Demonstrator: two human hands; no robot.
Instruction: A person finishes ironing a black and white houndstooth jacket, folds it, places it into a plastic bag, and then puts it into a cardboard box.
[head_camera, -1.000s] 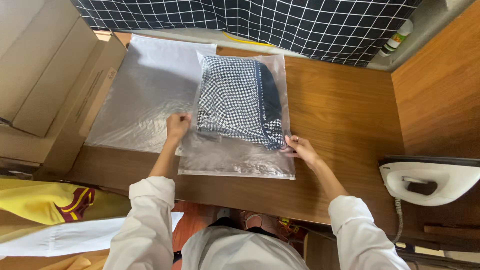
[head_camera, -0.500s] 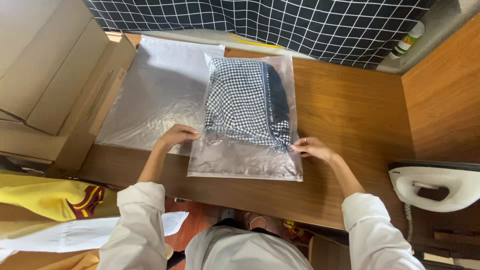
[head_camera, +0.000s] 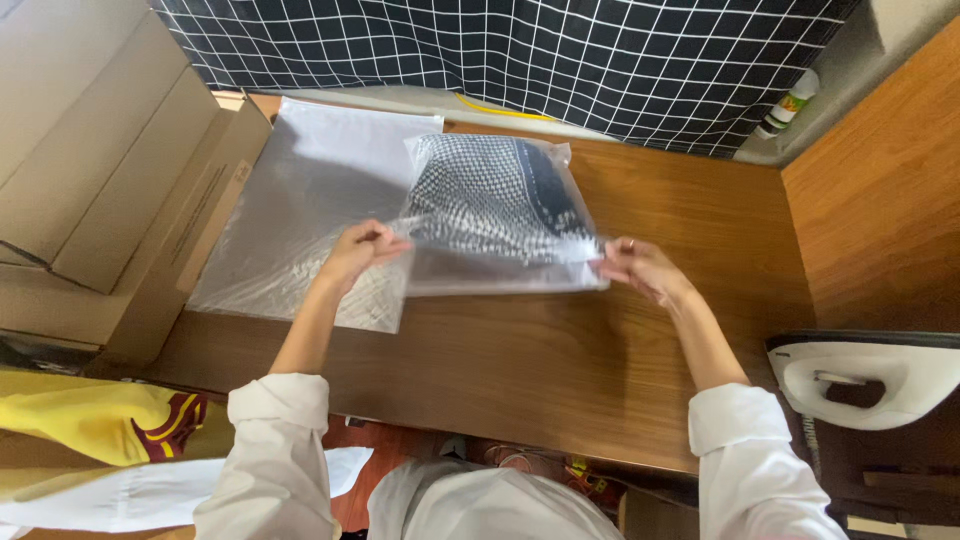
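**Bag edge lifted off the tabletop**

A clear plastic bag (head_camera: 500, 215) with a folded black-and-white checked cloth (head_camera: 480, 195) inside is held by both hands near the middle of the wooden tabletop (head_camera: 560, 350); its near left corner is pinched by the left hand (head_camera: 360, 250), with the fingers closed tight on the plastic; its near right corner is pinched by the right hand (head_camera: 635, 268), with the fingers closed on it too; half a second ago the bag was lying flat and the hands were pressed down on its near edge, but now that edge is raised off the wood and the bag looks folded up shorter; the far edge of the bag is close to the back edge of the tabletop, by the dark grid curtain (head_camera: 500, 60); a pile of empty clear bags (head_camera: 300, 210) is spread at the left edge, partly under the held bag, in the same place as before; a cardboard box (head_camera: 100, 170) is seen past the left edge; a white iron (head_camera: 870, 375) is seen past the right edge; something yellow (head_camera: 90, 420) is seen below the near left corner.
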